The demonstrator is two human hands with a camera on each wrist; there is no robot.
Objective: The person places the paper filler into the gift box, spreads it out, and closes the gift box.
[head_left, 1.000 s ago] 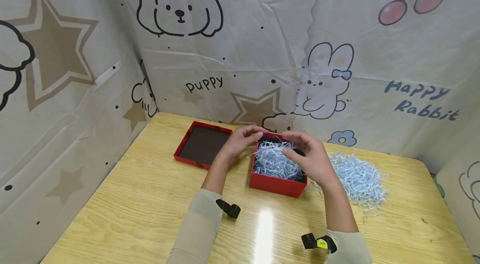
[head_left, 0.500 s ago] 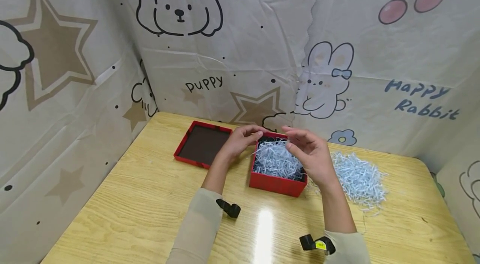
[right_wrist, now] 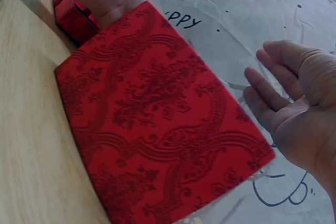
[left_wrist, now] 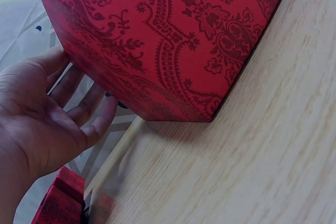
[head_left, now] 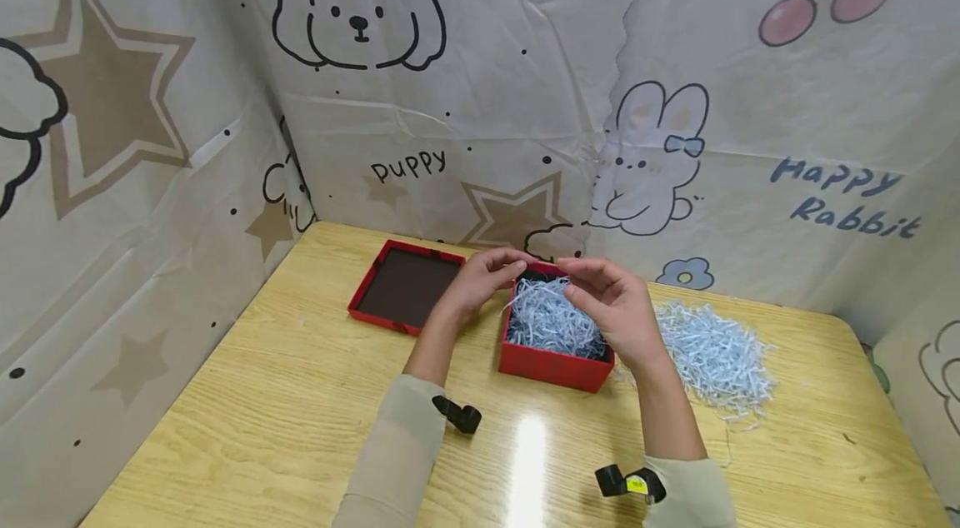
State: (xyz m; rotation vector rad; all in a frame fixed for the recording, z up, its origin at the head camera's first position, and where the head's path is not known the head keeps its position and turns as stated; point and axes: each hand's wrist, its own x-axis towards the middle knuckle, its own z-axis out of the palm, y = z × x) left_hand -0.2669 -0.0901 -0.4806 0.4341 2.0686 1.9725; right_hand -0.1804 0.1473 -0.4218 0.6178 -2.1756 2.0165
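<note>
A red patterned box [head_left: 555,367] stands uncovered on the table, filled with pale blue shredded paper [head_left: 555,318]. My left hand [head_left: 480,285] grips the box at its far left corner, thumb near the rim. In the left wrist view the fingers [left_wrist: 94,111] curl behind the box wall. Over the far right part of the box hovers my right hand [head_left: 618,307], fingers loosely bent and thumb apart. Nothing shows between those fingers. From the right wrist view, this hand [right_wrist: 304,103] is apart from the box wall [right_wrist: 157,114].
To the left lies the red box lid [head_left: 408,286], dark inside facing up. A loose heap of pale blue shredded paper [head_left: 716,361] is on the table right of the box. Behind the wooden table [head_left: 300,428] hangs a printed cloth [head_left: 480,95].
My right hand has lifted slightly off the shredded paper, drifted right, then come back a little left. The left hand has stayed at the box corner.
</note>
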